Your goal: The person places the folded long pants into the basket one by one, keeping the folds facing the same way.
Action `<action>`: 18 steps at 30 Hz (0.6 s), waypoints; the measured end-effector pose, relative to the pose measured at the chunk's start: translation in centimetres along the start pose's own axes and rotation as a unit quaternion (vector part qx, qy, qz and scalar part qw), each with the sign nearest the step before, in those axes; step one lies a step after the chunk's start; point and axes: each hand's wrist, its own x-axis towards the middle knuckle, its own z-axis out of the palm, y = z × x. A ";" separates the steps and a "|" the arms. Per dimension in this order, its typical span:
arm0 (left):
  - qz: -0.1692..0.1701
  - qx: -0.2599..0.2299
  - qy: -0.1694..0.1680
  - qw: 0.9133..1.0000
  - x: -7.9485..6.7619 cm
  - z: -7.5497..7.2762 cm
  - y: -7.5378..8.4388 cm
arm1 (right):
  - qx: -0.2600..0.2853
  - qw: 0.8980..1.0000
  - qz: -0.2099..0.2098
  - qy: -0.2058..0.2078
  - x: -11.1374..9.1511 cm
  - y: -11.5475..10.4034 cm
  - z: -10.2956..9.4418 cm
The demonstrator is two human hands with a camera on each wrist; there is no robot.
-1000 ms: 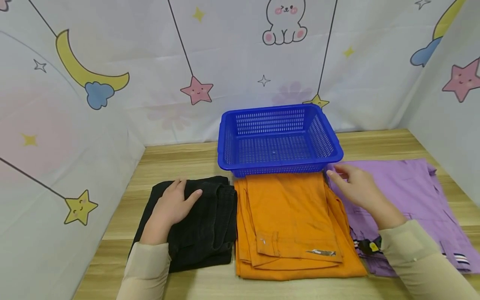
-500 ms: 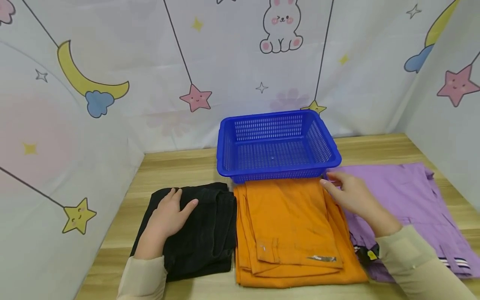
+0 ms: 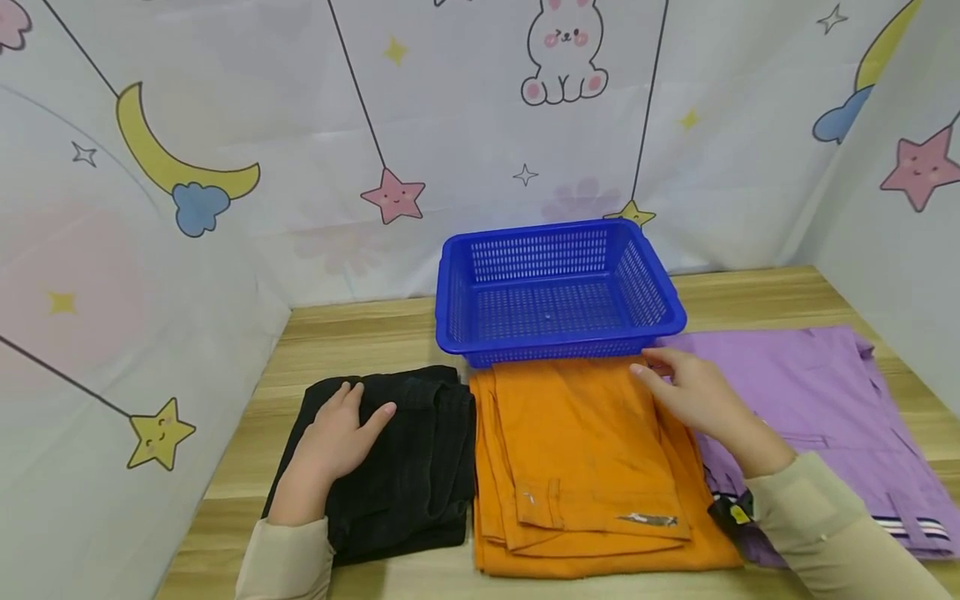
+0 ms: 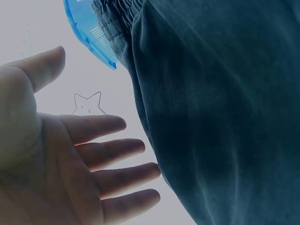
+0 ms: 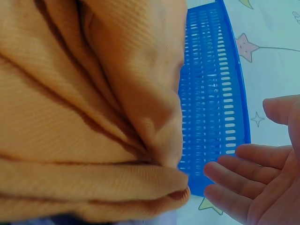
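Observation:
My left hand point(image 3: 337, 437) lies over the left part of the folded black pants point(image 3: 405, 467), thumb spread toward the right. In the left wrist view its straight fingers point(image 4: 112, 181) reach toward the edge of the dark cloth point(image 4: 211, 108). My right hand point(image 3: 697, 396) hovers at the upper right corner of the folded orange pants point(image 3: 585, 442), thumb and fingers apart with nothing between them. The right wrist view has its relaxed fingers point(image 5: 234, 178) beside the orange folds point(image 5: 93, 122). Purple pants point(image 3: 817, 392) lie flat under and right of the right forearm.
A blue plastic basket point(image 3: 558, 342) stands behind the orange pants, its inside bare. All lie on a wood-grain table point(image 3: 360, 337). A white printed cloth point(image 3: 465, 125) backs the table and closes both sides. A small black item with yellow point(image 3: 733, 510) shows at the right cuff.
My right hand has moved left from the purple pants onto the corner of the orange pants. My left hand stays over the black pants. The head view has tilted slightly up.

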 end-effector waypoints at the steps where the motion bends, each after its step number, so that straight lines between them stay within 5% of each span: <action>1: 0.000 0.000 -0.001 1.000 0.0 0.0 0.0 | -0.002 1.000 -0.003 0.001 0.0 -0.1 0.1; 18: -0.003 -0.002 -0.005 1.000 -0.6 -0.4 -0.4 | 0.011 0.999 -0.032 -0.004 -0.1 -0.9 1.0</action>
